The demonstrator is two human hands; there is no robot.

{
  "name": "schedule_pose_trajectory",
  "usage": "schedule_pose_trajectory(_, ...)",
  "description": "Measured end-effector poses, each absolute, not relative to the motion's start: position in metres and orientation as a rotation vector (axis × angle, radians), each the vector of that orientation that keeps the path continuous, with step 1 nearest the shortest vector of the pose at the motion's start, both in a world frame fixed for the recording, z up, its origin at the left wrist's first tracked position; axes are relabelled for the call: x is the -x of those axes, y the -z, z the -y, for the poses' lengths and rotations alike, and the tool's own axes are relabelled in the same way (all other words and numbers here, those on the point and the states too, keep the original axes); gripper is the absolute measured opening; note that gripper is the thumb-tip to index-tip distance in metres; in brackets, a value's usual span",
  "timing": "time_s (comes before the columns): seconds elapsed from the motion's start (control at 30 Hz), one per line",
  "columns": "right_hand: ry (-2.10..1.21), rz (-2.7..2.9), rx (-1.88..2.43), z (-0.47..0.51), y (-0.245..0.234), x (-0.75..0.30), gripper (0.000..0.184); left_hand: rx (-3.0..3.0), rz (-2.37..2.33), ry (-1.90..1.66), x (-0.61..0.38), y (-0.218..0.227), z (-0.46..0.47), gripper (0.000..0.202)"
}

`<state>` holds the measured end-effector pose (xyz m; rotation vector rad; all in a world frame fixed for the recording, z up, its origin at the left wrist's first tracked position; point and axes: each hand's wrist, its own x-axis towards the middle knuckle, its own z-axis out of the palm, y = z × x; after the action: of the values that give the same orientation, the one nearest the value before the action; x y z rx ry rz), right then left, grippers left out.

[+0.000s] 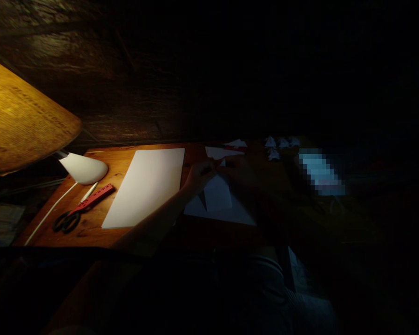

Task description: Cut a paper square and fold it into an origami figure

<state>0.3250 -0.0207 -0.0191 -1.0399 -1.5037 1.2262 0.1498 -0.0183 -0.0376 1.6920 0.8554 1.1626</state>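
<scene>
Both hands meet at the top of a small folded piece of white paper (218, 193), near the middle of the wooden table. My left hand (199, 176) is closed, its fingertips pinching the paper's upper edge. Opposite it, my right hand (238, 168) is in deep shadow, its fingers closed at the paper's top corner. Under the folded piece lies a larger white sheet (239, 216). To the left of my left hand rests a stack of white paper (150, 186), brightly lit.
A white lamp base (87, 168) with a cord stands at the left under a yellow shade (24, 121). Near it lie black-handled scissors (67, 221) and a red strip (94, 197). Several folded paper pieces (273, 153) sit at the back, left of a glowing, pixelated screen (321, 172).
</scene>
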Motion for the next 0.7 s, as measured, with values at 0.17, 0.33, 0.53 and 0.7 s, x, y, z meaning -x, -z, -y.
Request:
schedule_pose_trajectory(0.17, -1.265, 1.47, 1.028, 0.019, 0.021, -0.325, 0.021, -1.669, -0.809, -1.181, -0.15, 0.036, 0.019, 0.019)
schedule_pose_trajectory(0.33, -1.297, 1.359, 1.056, 0.02, 0.022, -0.322, 0.021, -1.619, -0.798, -1.214, -0.151, 0.036, 0.02, 0.02)
schedule_pose_trajectory(0.53, -1.327, 1.339, 1.066, 0.022, 0.012, -0.328, 0.021, -1.58, -0.811, -1.193, -0.152, 0.033, 0.022, 0.021)
schedule_pose_trajectory(0.7, -1.299, 1.329, 1.1, 0.024, 0.007, -0.327, 0.018, -1.573, -0.833, -1.201, -0.152, 0.034, 0.021, 0.02)
